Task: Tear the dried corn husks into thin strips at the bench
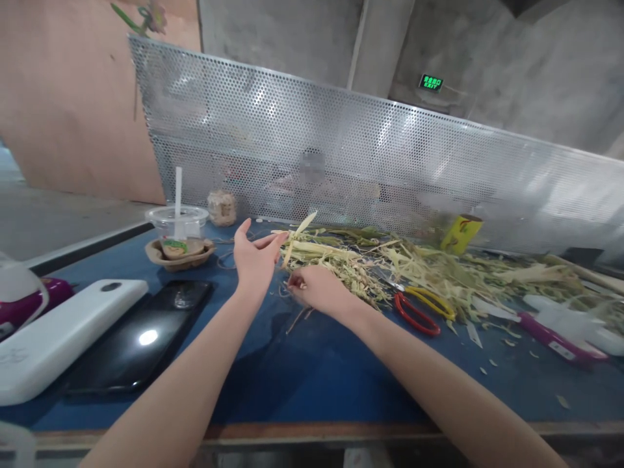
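Two bare forearms (185,383) reach in from the bottom edge, over a blue table (312,383) backed by a perforated metal screen (273,123). Dried plant matter (424,260) sprawls across the table's right side; its nearest part, a bundle of pale stalks (322,249), lies just beyond the right hand (319,289), its left end by the left hand (257,257). Left of the hands lie a dark phone (127,354) and a white oblong device (73,331); red-and-yellow-handled scissors (414,327) rest to the right.

On the left, the grip is spread, digit tips close to the stalk ends; I cannot tell whether it pinches anything. On the right, the grip is curled closed, its contents hidden.

To handle this well, I would steady the stalks with the left fingertips near that end, keeping them level and together, and work the right fingers low and close in small, even pulls. Such dry fibre probably splits if tugged sharply, so gentle pressure seems best.
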`<state>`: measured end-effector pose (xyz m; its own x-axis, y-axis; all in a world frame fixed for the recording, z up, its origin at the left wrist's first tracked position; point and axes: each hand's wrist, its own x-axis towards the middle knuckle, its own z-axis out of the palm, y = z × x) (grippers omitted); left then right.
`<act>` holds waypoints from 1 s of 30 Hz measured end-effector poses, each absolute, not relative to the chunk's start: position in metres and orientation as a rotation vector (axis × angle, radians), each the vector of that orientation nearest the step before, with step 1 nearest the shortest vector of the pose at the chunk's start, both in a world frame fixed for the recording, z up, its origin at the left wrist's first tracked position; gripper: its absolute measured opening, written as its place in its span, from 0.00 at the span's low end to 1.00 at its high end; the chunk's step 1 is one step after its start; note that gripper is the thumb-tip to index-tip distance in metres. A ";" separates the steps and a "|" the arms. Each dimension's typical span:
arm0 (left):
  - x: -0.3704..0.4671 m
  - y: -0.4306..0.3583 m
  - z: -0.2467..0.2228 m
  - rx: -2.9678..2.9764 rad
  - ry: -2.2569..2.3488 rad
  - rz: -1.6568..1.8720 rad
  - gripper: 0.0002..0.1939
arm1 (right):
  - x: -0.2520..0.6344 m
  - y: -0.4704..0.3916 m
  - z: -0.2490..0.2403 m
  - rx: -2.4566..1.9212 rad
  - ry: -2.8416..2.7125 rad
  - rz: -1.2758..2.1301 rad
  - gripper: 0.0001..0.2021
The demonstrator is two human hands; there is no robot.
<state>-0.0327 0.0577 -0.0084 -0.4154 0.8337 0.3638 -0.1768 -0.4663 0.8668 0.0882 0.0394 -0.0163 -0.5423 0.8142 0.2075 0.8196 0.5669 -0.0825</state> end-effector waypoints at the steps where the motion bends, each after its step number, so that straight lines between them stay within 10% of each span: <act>1: -0.032 0.058 -0.009 1.093 1.016 1.939 0.46 | 0.090 0.039 -0.016 -1.364 -2.578 -0.009 0.08; 30: -0.033 0.059 -0.012 1.055 1.019 1.976 0.42 | 0.112 0.040 -0.036 -1.056 -2.273 0.601 0.09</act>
<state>-0.0330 0.0593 -0.0116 -0.4504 0.8208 0.3513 -0.1897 -0.4725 0.8607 0.1124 0.0401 -0.0360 -0.5354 0.7914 0.2949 0.5423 0.5898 -0.5984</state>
